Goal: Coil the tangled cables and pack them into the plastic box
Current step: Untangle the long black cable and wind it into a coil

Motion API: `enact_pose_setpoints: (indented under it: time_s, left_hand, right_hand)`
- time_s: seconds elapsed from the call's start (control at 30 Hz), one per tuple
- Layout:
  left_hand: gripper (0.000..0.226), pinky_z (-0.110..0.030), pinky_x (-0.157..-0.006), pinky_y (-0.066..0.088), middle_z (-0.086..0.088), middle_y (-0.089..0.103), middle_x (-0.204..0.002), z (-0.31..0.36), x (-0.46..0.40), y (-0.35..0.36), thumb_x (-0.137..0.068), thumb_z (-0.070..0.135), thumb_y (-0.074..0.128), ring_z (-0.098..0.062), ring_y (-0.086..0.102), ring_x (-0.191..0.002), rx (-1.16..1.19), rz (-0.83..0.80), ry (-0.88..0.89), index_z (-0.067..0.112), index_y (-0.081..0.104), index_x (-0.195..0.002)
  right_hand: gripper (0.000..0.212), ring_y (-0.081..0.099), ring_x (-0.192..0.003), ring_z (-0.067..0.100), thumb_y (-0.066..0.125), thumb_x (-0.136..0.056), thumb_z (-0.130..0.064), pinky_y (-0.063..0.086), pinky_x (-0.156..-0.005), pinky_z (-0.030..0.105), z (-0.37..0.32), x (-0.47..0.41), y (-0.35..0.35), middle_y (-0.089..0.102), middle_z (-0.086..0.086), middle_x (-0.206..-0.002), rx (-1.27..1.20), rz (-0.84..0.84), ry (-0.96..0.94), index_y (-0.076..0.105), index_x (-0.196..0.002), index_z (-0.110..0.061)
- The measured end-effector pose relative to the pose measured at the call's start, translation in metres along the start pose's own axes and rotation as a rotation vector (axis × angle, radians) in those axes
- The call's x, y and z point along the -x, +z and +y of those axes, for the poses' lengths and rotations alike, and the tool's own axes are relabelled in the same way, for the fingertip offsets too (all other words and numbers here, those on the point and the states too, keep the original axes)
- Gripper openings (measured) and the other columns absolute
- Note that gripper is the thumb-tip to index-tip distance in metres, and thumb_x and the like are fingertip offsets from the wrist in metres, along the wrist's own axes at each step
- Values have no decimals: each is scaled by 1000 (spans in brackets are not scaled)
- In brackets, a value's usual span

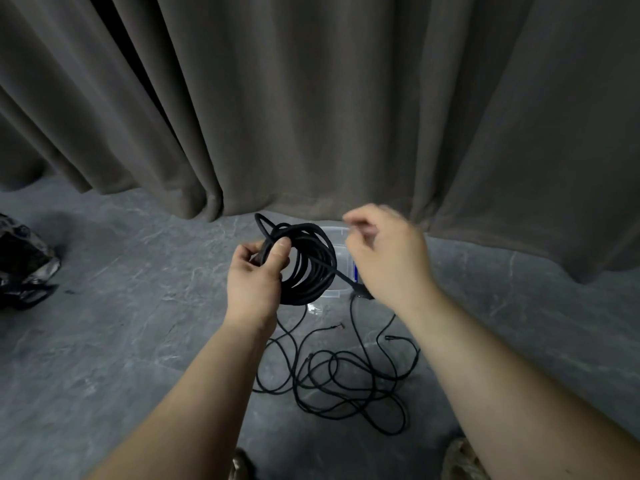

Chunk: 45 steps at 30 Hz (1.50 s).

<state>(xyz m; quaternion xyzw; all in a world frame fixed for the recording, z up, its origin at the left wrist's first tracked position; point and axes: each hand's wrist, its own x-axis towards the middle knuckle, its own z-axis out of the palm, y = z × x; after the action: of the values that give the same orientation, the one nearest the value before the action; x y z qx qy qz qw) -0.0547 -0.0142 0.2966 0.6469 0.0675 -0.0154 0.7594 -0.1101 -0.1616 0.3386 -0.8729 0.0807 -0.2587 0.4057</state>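
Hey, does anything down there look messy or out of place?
Yes. Thin black cables sprawl in a loose tangle on the floor in front of the plastic box. Only the thick coil in the left hand looks tidy.

The plastic box (341, 268) is largely screened from above by the coiled cable (311, 265) held in the left hand (256, 275) and by the right hand (384, 258). Approach from behind is blocked by the curtain (311, 116). The floor (138, 306) in front is covered by tangled cables (339, 375); bare floor is left on either side.
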Motion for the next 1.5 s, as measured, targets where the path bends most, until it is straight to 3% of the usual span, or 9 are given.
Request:
enact_pose_setpoints:
  time_s: [0.17, 0.33, 0.6, 0.8, 0.9, 1.0, 1.13, 1.27, 1.5]
  left_hand:
    - [16, -17, -64, 48, 6, 65, -81, 2, 9, 6, -88, 19, 68, -2, 64, -73, 2, -72, 68, 21, 52, -88]
    - [16, -15, -63, 48, 5, 64, -82, 3, 11, 8, -87, 19, 68, 2, 63, -69, -41, -84, 108, 18, 53, -92]
    - [16, -32, -78, 46, -2, 66, -83, 4, 0, -4, -87, 27, 70, -12, 61, -78, -3, -5, 101, 21, 55, -87]
    - [13, -30, -76, 46, 2, 66, -87, 3, -1, -6, -89, 23, 67, -11, 63, -81, 22, -78, 7, 21, 54, -87]
    - [13, -27, -71, 47, 7, 66, -78, 3, 2, -6, -89, 19, 66, -9, 63, -75, -58, -167, 27, 19, 54, -87]
    - [13, -21, -65, 47, 6, 63, -73, 2, 8, -3, -87, 16, 67, -4, 60, -64, -207, -289, 93, 15, 55, -88]
    - [15, -13, -63, 48, 3, 64, -78, 3, 9, -4, -84, 12, 71, 0, 60, -64, -309, -333, 157, 12, 57, -91]
    - [15, -14, -64, 49, 4, 66, -77, 7, 7, -11, -84, 12, 71, -2, 62, -67, -334, -363, 145, 13, 58, -90]
    - [10, -17, -62, 49, 6, 65, -66, 10, 17, -1, -84, 9, 65, -5, 61, -62, -197, -586, 64, 9, 55, -86]
  right_hand:
    - [29, 57, -65, 14, 71, -80, -43, 46, -60, 28, 3, 4, 11, 59, -6, -63, 182, -263, 166, 57, -71, -19]
    - [14, 53, -72, 14, 68, -83, -25, 36, -56, 22, 4, 2, 13, 54, -9, -72, 234, -334, 210, 55, -83, -21]
    - [11, 48, -43, -2, 64, -87, -12, 36, -46, 9, 1, -6, -23, 56, -10, -59, -93, -564, 164, 72, -92, -19]
    - [11, 61, -77, 2, 70, -84, -29, 50, -78, 26, 24, -10, -29, 65, -10, -87, -92, -469, 227, 69, -95, -29]
    - [60, 49, -116, 2, 71, -79, -43, 39, -96, 25, 19, -9, -29, 49, -14, -131, -67, -349, 135, 45, -134, -37]
    - [89, 31, -136, 3, 75, -74, -45, 31, -108, 28, 8, -5, -22, 24, -18, -152, 15, -508, -2, 23, -145, -47]
    - [71, 44, -131, 9, 67, -87, -17, 37, -109, 38, 13, -13, -32, 33, -8, -152, -273, -638, 124, 32, -141, -47]
    - [51, 62, -114, 14, 54, -91, 2, 47, -97, 41, 24, -25, -59, 56, -2, -135, -801, -443, 277, 53, -124, -37]
    - [89, 35, -134, 2, 76, -76, -27, 31, -112, 29, 30, -1, -14, 36, -15, -146, -125, -600, -16, 24, -141, -58]
